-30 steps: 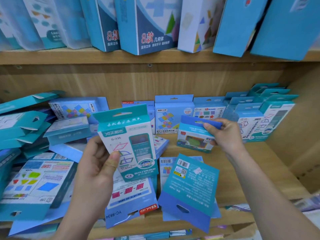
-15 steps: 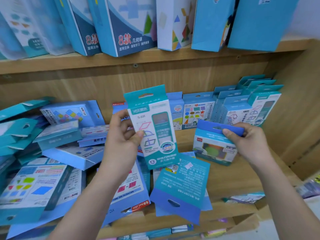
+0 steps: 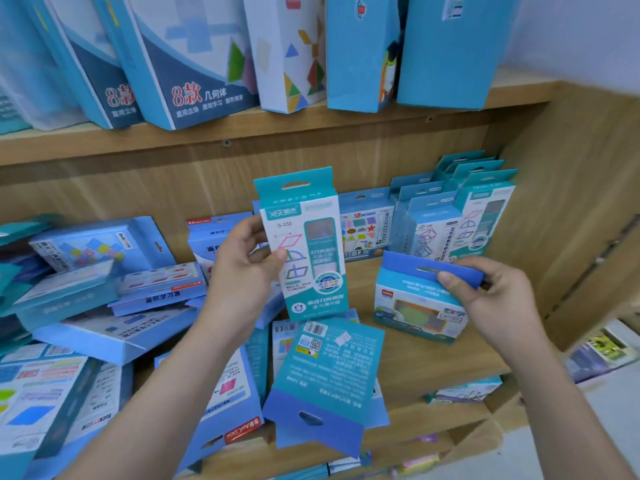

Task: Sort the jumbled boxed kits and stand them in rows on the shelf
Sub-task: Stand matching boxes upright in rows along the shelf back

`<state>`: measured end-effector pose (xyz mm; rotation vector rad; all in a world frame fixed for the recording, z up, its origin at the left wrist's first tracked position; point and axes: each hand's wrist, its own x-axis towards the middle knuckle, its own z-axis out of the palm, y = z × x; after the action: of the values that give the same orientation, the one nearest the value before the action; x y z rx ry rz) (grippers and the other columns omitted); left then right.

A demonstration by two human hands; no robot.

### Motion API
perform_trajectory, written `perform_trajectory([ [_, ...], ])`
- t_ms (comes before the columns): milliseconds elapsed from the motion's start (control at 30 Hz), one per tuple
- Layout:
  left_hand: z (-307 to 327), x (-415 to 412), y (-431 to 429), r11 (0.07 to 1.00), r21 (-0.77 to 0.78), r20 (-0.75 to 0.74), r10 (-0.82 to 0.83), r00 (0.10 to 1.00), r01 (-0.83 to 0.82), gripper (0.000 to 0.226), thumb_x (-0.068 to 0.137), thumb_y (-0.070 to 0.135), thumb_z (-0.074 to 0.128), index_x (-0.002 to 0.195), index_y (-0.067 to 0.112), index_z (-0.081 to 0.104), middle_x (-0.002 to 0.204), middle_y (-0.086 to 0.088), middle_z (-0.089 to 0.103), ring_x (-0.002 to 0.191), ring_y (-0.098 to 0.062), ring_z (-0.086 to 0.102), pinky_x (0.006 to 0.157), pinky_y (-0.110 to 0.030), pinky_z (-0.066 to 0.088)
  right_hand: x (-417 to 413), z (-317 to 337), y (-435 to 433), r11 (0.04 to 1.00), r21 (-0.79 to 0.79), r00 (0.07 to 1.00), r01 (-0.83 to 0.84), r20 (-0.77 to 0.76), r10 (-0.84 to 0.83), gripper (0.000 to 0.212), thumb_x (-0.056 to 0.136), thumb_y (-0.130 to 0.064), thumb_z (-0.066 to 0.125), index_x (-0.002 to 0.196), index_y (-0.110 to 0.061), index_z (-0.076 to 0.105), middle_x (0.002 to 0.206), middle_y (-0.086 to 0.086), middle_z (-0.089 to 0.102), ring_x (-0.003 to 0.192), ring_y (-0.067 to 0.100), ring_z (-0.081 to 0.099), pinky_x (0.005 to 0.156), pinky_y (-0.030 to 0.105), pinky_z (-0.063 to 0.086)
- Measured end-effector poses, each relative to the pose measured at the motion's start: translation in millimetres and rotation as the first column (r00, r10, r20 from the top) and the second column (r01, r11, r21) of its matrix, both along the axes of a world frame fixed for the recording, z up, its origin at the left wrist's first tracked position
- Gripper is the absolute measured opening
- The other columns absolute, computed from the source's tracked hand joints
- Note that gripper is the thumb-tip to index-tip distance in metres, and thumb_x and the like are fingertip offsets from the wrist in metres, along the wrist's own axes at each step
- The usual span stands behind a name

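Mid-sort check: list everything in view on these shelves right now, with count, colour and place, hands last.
teal S-335 kit: one, teal and white, held upright at centre.
blue-tabbed kit: one, blue, held by its hang tab, right of centre.
face-down kit: one, teal with a blue tab, lying at the lower shelf's front edge.
standing kits: several, blue and teal, upright at the back right.
jumbled kits: many, mostly blue, piled flat on the left.
large boxes: several, blue and white, on the upper shelf.
lower shelf: one, wood.
left hand: grips the teal S-335 kit.
right hand: pinches the blue-tabbed kit.
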<state>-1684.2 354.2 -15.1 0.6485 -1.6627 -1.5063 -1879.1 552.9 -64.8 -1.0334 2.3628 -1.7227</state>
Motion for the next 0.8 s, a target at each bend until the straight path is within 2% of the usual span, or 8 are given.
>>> perform_trajectory([
  [67, 5, -15, 1, 0.998, 0.005, -0.003, -0.056, 0.998, 0.056, 0.032, 0.091, -0.008, 0.05, 0.11, 0.017, 0.054, 0.106, 0.005, 0.068, 0.092, -0.008, 0.067, 0.075, -0.023, 0.055, 0, 0, 10, 0.999, -0.031, 1.0, -0.006, -0.006, 0.006, 0.017, 0.081, -0.017, 0.072, 0.071, -0.028, 0.064, 0.066, -0.001, 0.061, 0.063, 0.012, 0.051, 0.059, 0.02, 0.041],
  [167, 13, -38, 3, 0.992, -0.047, 0.03, -0.113, 0.993, 0.114, 0.027, 0.093, -0.005, 0.05, 0.107, 0.018, 0.052, 0.11, 0.002, 0.067, 0.097, -0.014, 0.066, 0.082, -0.031, 0.055, -1, -4, 18, 1.0, -0.014, 1.0, -0.008, -0.004, 0.008, 0.013, 0.081, -0.02, 0.072, 0.073, -0.029, 0.066, 0.073, -0.005, 0.065, 0.068, 0.017, 0.057, 0.064, 0.028, 0.046],
  [300, 22, -58, 8, 0.987, -0.102, 0.035, -0.119, 0.992, 0.122, 0.025, 0.093, -0.002, 0.051, 0.111, 0.016, 0.049, 0.111, 0.001, 0.065, 0.101, -0.018, 0.066, 0.086, -0.038, 0.055, -2, -10, 18, 0.999, 0.033, 0.999, 0.03, 0.03, -0.031, 0.017, 0.083, -0.019, 0.071, 0.07, -0.029, 0.066, 0.07, -0.006, 0.065, 0.066, 0.016, 0.057, 0.061, 0.036, 0.045],
  [433, 26, -67, 12, 0.987, -0.114, 0.023, -0.115, 0.993, 0.117, 0.025, 0.093, 0.002, 0.053, 0.114, 0.014, 0.048, 0.111, 0.003, 0.066, 0.097, -0.011, 0.067, 0.082, -0.033, 0.056, 2, -12, 17, 0.996, 0.08, 0.996, 0.042, 0.077, -0.048, 0.013, 0.084, -0.02, 0.069, 0.074, -0.027, 0.067, 0.068, -0.007, 0.067, 0.065, 0.01, 0.059, 0.061, 0.038, 0.049],
  [533, 26, -75, 17, 0.987, -0.104, 0.023, -0.121, 0.992, 0.123, 0.023, 0.093, 0.003, 0.053, 0.111, 0.017, 0.048, 0.11, 0.005, 0.066, 0.095, -0.009, 0.068, 0.079, -0.031, 0.057, 1, -6, 19, 0.99, 0.136, 0.998, 0.036, 0.051, -0.044, 0.013, 0.083, -0.026, 0.069, 0.077, -0.036, 0.064, 0.07, -0.015, 0.067, 0.07, 0.003, 0.061, 0.06, 0.034, 0.051],
  [600, 26, -79, 20, 0.985, -0.125, 0.02, -0.122, 0.992, 0.123, 0.024, 0.093, 0.002, 0.054, 0.108, 0.019, 0.049, 0.111, 0.004, 0.065, 0.096, -0.01, 0.067, 0.079, -0.03, 0.056, 0, 1, 22, 0.976, 0.213, 0.999, 0.036, 0.02, -0.042, 0.01, 0.08, -0.037, 0.069, 0.084, -0.043, 0.061, 0.074, -0.018, 0.066, 0.071, 0.001, 0.061, 0.06, 0.032, 0.052],
  [700, 30, -83, 27, 0.951, -0.275, 0.022, -0.142, 0.99, 0.143, 0.03, 0.092, -0.001, 0.054, 0.107, 0.025, 0.049, 0.112, 0.001, 0.064, 0.102, -0.012, 0.064, 0.088, -0.032, 0.053, -1, 7, 25, 0.948, 0.316, 0.999, 0.025, -0.041, -0.013, 0.023, 0.079, -0.05, 0.065, 0.1, -0.043, 0.06, 0.078, -0.022, 0.066, 0.076, 0.0, 0.06, 0.063, 0.033, 0.051],
  [800, 38, -90, 42, 0.858, -0.467, 0.051, -0.216, 0.975, 0.215, 0.036, 0.09, -0.001, 0.055, 0.108, 0.029, 0.047, 0.111, 0.006, 0.062, 0.106, -0.007, 0.061, 0.093, -0.028, 0.049, -3, 8, 28, 0.949, 0.313, 0.997, -0.015, -0.068, 0.038, 0.041, 0.077, -0.058, 0.062, 0.115, -0.042, 0.057, 0.088, -0.024, 0.064, 0.087, 0.0, 0.06, 0.074, 0.035, 0.052],
])
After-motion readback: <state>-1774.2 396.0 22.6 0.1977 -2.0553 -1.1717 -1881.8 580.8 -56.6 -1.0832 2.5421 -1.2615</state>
